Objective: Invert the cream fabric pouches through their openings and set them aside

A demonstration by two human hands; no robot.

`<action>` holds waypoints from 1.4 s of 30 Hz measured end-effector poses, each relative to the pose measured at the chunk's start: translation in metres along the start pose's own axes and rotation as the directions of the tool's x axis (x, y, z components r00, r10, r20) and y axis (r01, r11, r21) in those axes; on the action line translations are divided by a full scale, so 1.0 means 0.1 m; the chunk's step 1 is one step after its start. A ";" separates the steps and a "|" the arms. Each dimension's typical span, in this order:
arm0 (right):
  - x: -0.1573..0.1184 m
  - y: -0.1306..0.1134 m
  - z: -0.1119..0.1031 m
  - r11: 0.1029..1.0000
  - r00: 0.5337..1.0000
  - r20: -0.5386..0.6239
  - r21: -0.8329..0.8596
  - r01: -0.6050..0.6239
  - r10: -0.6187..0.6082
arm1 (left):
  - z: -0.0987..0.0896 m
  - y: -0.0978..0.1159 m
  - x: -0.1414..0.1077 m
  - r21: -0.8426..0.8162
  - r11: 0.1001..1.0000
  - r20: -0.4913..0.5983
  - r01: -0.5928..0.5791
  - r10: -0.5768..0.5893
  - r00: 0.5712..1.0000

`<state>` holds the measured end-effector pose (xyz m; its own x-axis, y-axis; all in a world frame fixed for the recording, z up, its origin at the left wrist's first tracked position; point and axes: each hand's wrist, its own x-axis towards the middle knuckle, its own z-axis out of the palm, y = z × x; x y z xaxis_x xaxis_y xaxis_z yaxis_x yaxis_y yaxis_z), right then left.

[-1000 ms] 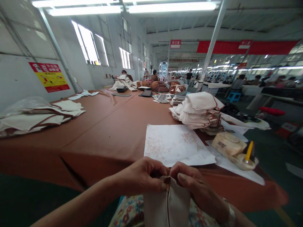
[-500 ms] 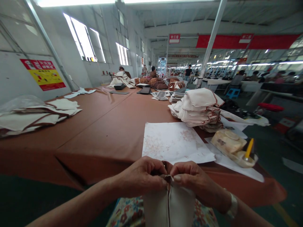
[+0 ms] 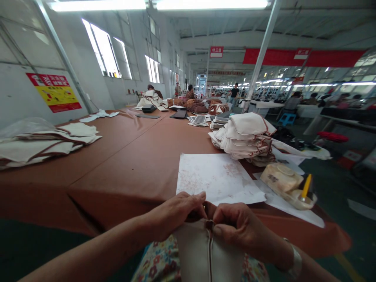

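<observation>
A cream fabric piece (image 3: 195, 254) with a brown-edged seam down its middle hangs over my lap, in front of the table edge. At its top, a small brown part (image 3: 209, 224) shows between my hands. My right hand (image 3: 242, 225) pinches the top edge just right of the seam, between thumb and bent forefinger. On the other side, my left hand (image 3: 179, 213) is at the top left edge, its thumb raised off the fabric and its fingers curled in behind; their tips are partly hidden.
A white sheet (image 3: 214, 176) with brown specks lies on the brown-covered table (image 3: 132, 156). To its right are a stack of cream pieces (image 3: 248, 129) and a plastic tub (image 3: 282, 178) with a yellow-handled tool (image 3: 307, 186). More cream pieces (image 3: 38, 145) lie left. People work farther back.
My left thumb has lifted from the fabric and now points up and right. My right hand keeps its pinch, shifted slightly right. The view has tilted up a little.
</observation>
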<state>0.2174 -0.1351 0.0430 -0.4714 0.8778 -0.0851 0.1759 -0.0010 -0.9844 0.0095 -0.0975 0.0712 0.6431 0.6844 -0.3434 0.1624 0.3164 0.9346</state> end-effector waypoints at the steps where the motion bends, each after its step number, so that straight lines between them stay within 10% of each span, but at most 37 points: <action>1: 0.00 -0.01 0.01 1.000 1.000 -0.017 -0.022 -0.002 0.001 | 0.00 -0.01 0.02 0.003 1.000 -0.011 0.019 -0.019 1.000; 42: -0.22 -0.08 -0.04 0.915 0.918 0.026 -0.077 0.397 -0.396 | 0.05 0.02 0.01 -0.036 0.997 0.235 0.062 -0.052 0.970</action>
<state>0.2298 -0.1529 0.0530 -0.5249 0.7935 0.3079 0.0404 0.3846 -0.9222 0.0145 -0.0991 0.0730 0.7918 0.4930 -0.3605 0.1755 0.3817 0.9075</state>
